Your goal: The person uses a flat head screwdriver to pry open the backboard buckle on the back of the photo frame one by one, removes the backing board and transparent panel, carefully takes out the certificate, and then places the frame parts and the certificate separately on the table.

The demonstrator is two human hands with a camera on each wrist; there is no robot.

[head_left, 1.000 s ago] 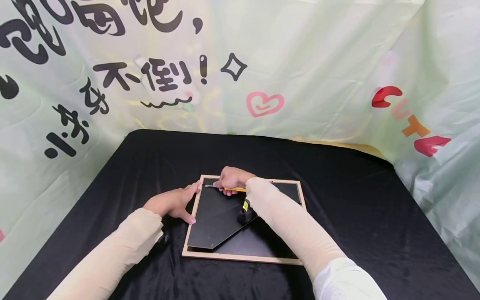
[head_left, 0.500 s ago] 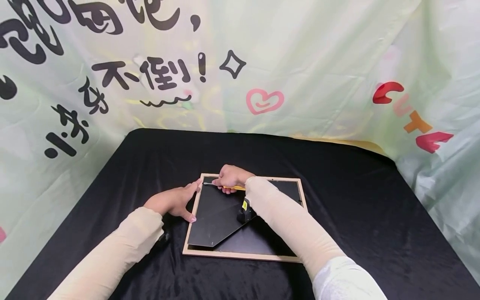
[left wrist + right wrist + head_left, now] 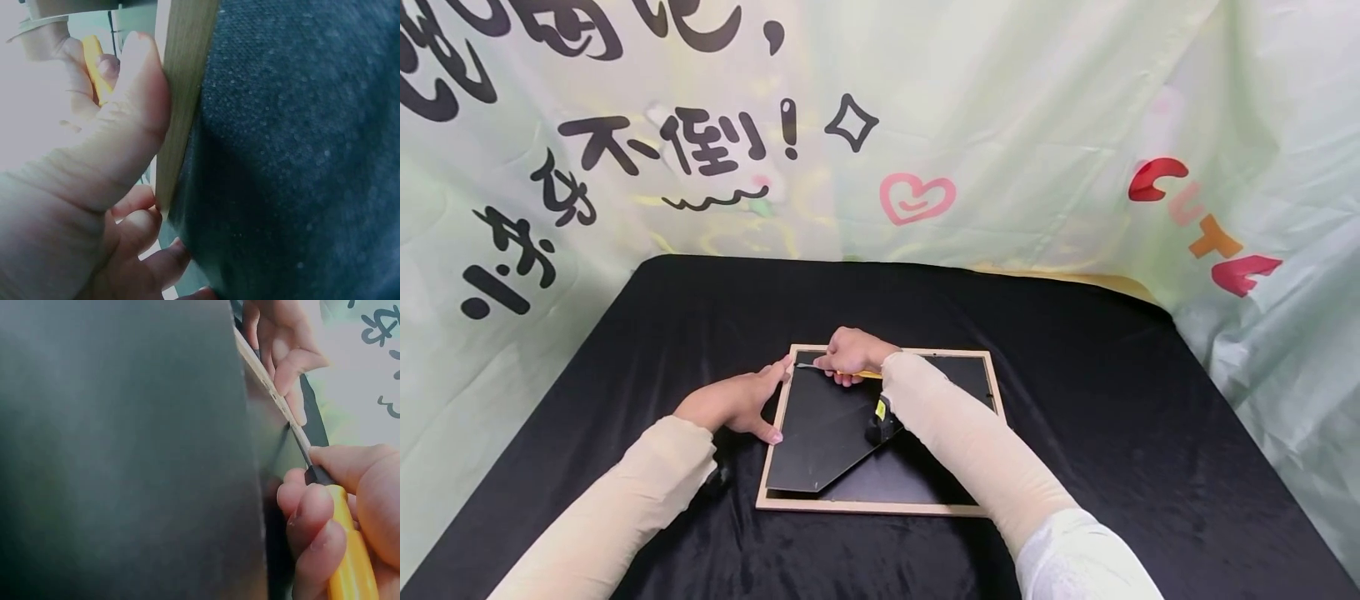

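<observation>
A picture frame [image 3: 887, 507] with a light wooden rim lies back side up, showing its black backing board [image 3: 917, 477] and a black stand flap [image 3: 816, 442]. My left hand [image 3: 733, 403] rests against the left rim, thumb and fingers spread apart along it. In the right hand [image 3: 855, 352] I grip a screwdriver by its yellow handle [image 3: 351, 565], thumb towards the blade. Its metal shaft [image 3: 300, 442] points left, and the tip meets the inner edge of the left rim near the far corner, close to the left fingertips.
Black cloth [image 3: 1075, 400] covers the table under the frame. A pale printed curtain [image 3: 1015, 167] hangs behind and at both sides. Small dark tabs [image 3: 990, 396] show along the right inner rim. A black device [image 3: 882, 422] sits beneath the right wrist.
The head view has swung slightly, so the scene sits a little further left and higher. Both hands, the screwdriver and the frame keep nearly the same places relative to each other.
</observation>
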